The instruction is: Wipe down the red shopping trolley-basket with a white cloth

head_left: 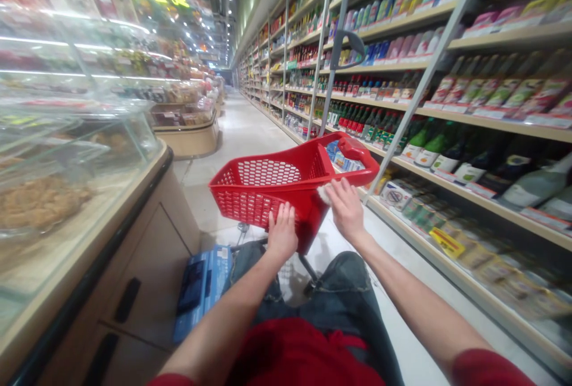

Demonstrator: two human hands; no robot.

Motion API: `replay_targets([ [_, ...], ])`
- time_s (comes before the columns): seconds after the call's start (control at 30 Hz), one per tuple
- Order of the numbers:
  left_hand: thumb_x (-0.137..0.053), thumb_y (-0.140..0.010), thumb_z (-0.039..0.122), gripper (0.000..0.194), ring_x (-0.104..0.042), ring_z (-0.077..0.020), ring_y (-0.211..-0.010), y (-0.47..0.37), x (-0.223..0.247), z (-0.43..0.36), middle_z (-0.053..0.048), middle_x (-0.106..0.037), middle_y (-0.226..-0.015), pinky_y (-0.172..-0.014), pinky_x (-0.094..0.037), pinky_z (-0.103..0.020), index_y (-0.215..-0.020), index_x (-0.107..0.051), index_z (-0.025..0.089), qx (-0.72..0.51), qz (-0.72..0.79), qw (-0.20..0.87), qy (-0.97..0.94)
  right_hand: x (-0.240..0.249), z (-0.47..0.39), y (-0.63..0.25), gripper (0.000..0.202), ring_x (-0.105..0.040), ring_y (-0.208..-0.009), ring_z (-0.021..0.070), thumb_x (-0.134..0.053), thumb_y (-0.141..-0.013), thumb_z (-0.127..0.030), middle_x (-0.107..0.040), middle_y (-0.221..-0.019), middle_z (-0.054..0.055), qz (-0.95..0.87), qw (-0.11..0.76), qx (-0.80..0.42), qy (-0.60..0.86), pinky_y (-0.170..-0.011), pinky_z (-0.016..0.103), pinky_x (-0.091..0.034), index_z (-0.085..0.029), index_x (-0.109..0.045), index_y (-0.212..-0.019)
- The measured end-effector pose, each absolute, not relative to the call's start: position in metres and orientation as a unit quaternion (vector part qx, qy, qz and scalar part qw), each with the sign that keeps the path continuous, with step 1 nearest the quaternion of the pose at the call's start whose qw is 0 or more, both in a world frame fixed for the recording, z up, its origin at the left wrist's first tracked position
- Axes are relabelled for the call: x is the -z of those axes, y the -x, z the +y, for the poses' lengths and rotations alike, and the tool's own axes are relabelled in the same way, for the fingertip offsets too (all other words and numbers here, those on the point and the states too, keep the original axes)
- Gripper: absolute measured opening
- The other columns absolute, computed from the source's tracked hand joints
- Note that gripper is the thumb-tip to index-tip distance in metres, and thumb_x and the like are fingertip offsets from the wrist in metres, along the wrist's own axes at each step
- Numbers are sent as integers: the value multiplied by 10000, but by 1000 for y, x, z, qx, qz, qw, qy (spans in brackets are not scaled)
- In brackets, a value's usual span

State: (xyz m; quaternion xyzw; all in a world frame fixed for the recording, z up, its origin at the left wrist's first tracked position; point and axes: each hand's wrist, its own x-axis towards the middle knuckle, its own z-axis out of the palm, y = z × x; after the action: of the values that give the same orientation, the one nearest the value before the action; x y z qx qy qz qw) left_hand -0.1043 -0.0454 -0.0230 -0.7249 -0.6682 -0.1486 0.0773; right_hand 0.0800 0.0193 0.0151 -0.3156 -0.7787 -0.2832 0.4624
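A red plastic shopping cart stands in front of my knees, its basket perforated with small holes and its handle loop pointing right. My left hand rests against the basket's near side, fingers stretched out over the plastic. Just below the handle, my right hand presses a small white cloth onto the rim. Most of the cloth is covered by my fingers, so I cannot make out its full size. The cart's dark legs and a caster show between my knees.
Shelves of bottles and cans line the right side. To the left is a glass-fronted display counter with food inside. A blue box sits on the floor beside my left leg. The tiled aisle runs ahead.
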Motion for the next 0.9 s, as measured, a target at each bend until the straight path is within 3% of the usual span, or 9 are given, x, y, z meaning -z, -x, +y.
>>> replay_targets([
  [0.1, -402, -744, 169, 669, -115, -232, -1383, 103, 20, -45, -116, -185, -1495, -1114, -94, -515, -1385, -244, 64, 154, -666, 71, 727, -18, 28, -76, 408, -243, -1345, 219, -386, -881, -84, -514, -1298, 102, -781, 457, 289, 313, -1037, 492, -317, -201, -485, -1260],
  [0.27, -389, -756, 158, 640, -138, -227, -1379, 109, 23, -50, -107, -205, -1490, -1114, -111, -509, -1380, -267, 78, 153, -667, 66, 726, 45, 20, -57, 369, -354, -1292, 223, -359, -891, -88, -558, -1247, 109, -866, 346, 233, 277, -963, 473, -411, -181, -536, -1201],
  [0.33, -391, -754, 156, 643, -141, -225, -1379, 116, 26, -49, -104, -207, -1490, -1111, -117, -511, -1380, -267, 86, 152, -674, 60, 720, 52, 15, -49, 371, -363, -1287, 217, -362, -887, -88, -572, -1229, 106, -877, 345, 212, 259, -962, 467, -419, -180, -538, -1200],
  [0.5, -394, -741, 149, 665, -133, -232, -1380, 130, 30, -43, -118, -185, -1495, -1107, -105, -526, -1383, -243, 67, 166, -692, 64, 700, -4, 26, -28, 426, -247, -1344, 207, -368, -867, -66, -507, -1307, 95, -817, 451, 226, 278, -1061, 484, -304, -190, -494, -1254],
  [0.63, -401, -732, 149, 675, -122, -230, -1382, 133, 28, -43, -115, -189, -1495, -1107, -103, -524, -1383, -240, 72, 174, -692, 66, 698, -23, 40, -14, 413, -229, -1350, 220, -364, -869, -66, -486, -1325, 104, -816, 428, 255, 293, -1065, 499, -281, -170, -500, -1245],
  [0.9, -401, -745, 159, 656, -138, -235, -1378, 150, 34, -52, -121, -192, -1493, -1104, -121, -521, -1381, -257, 81, 154, -704, 56, 691, 66, 27, -3, 392, -308, -1315, 238, -370, -857, -50, -505, -1300, 135, -895, 279, 193, 290, -986, 493, -376, -138, -541, -1198],
])
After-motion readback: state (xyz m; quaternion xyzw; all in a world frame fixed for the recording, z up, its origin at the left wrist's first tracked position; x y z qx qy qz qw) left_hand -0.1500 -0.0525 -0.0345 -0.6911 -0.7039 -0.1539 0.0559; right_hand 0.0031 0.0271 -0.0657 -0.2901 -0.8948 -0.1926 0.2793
